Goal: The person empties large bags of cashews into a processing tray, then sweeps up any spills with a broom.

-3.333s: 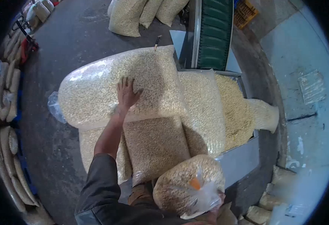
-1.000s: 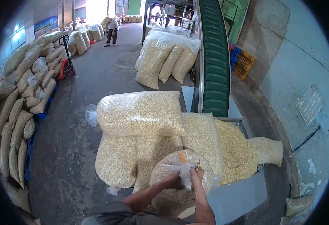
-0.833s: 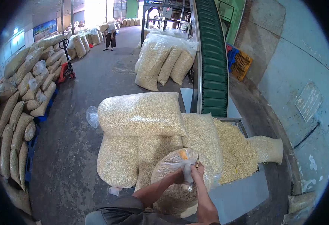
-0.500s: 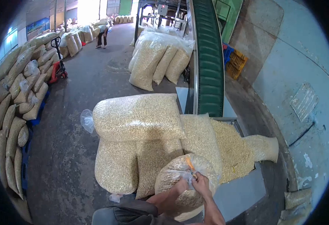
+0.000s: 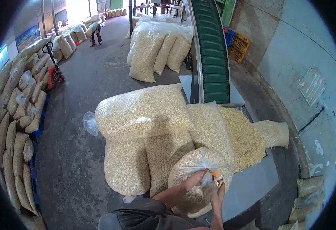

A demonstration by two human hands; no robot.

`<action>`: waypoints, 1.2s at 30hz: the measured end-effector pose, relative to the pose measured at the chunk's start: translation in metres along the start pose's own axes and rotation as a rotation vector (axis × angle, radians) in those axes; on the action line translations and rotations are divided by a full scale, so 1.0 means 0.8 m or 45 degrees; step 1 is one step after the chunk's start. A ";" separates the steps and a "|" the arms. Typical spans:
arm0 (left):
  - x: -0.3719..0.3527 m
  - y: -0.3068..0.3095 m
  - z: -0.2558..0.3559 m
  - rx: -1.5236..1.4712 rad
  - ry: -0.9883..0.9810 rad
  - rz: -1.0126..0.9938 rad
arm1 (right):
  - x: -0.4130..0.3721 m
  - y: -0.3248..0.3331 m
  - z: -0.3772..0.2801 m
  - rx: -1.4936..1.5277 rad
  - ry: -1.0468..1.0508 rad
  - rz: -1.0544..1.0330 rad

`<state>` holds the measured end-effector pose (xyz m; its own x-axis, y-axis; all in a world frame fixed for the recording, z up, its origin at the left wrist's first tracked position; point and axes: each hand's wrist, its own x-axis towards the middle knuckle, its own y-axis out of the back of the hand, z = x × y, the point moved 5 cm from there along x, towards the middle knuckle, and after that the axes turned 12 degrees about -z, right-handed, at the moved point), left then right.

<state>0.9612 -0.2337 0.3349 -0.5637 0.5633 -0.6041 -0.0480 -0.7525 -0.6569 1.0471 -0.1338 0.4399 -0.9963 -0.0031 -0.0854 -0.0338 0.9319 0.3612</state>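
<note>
A full clear plastic bag of pale kernels (image 5: 187,165) stands upright in front of me, its top gathered into a neck. My left hand (image 5: 195,180) is closed around that gathered plastic. Close beside it, my right hand (image 5: 217,189) is pinched at the neck, by an orange tag (image 5: 216,174). Something small and pale shows at its fingertips, too small to name. Behind lies another filled bag (image 5: 145,113) on its side, across upright bags (image 5: 125,166). Loose kernels (image 5: 242,140) spread to the right.
A green conveyor belt (image 5: 213,57) rises beyond the loose kernels. One filled bag (image 5: 277,134) lies at their right edge. Filled sacks (image 5: 12,153) line the left, near a red pallet jack (image 5: 55,74). Far back, a person (image 5: 95,34) bends beside sacks. Orange crates (image 5: 239,48) stand by the wall.
My right hand has shifted down and right of the neck, and the orange tag now leans right instead of up. My left hand stays on the neck. The whole view has tilted slightly.
</note>
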 end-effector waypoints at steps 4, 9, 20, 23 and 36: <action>0.060 0.024 -0.024 -0.190 -0.126 -0.219 | -0.042 0.042 0.029 0.163 -0.352 -0.038; 0.083 0.058 -0.005 0.050 -0.261 -0.727 | -0.095 0.128 0.108 0.105 -0.220 0.148; 0.133 0.053 -0.038 -0.206 -0.624 -0.933 | -0.198 0.181 0.172 0.124 -0.473 0.252; 0.134 0.059 -0.053 -0.236 -0.607 -0.720 | -0.175 0.165 0.122 -0.042 -0.468 0.195; 0.068 0.032 -0.028 0.327 -0.628 0.100 | 0.068 0.025 -0.018 -0.759 -0.119 -0.185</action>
<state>0.9476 -0.2144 0.2750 -0.8895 0.3223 -0.3239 -0.1547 -0.8794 -0.4502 0.9911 -0.1205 0.4555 -0.9681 -0.0582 -0.2438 -0.2337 0.5614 0.7939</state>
